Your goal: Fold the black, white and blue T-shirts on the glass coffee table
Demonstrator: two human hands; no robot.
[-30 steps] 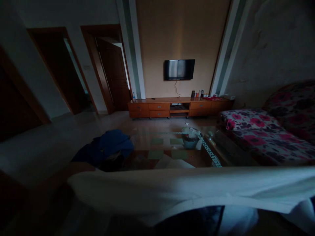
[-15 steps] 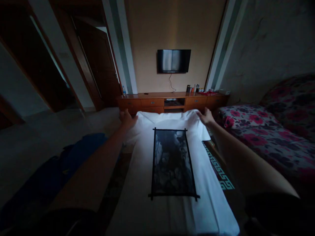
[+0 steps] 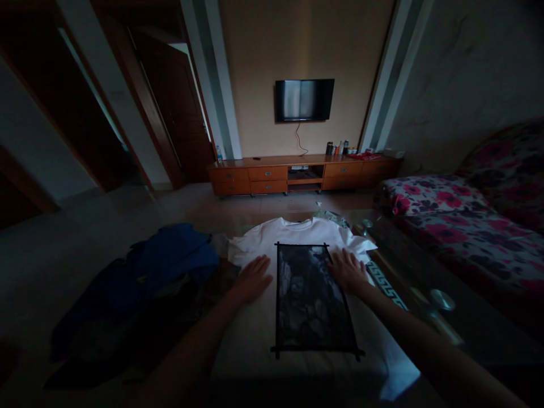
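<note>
A white T-shirt with a dark framed print on its front lies spread on a glass-topped table, its neckline at the far end. My left hand rests flat on the shirt just left of the print, fingers stretched out. On the other side, my right hand lies with fingers spread over the print's right edge and the cloth beside it. Neither hand grips the fabric. The lower end of the shirt is in deep shadow.
Blue and dark clothes are heaped left of the shirt. A flower-patterned sofa stands at the right. Beyond the table is a wooden TV cabinet with bottles on top, under a wall-mounted television.
Both hands have let go of the shirt's shoulders and come back toward me, now flat on its front. The shirt, held up at its far end before, has come down onto the table.
</note>
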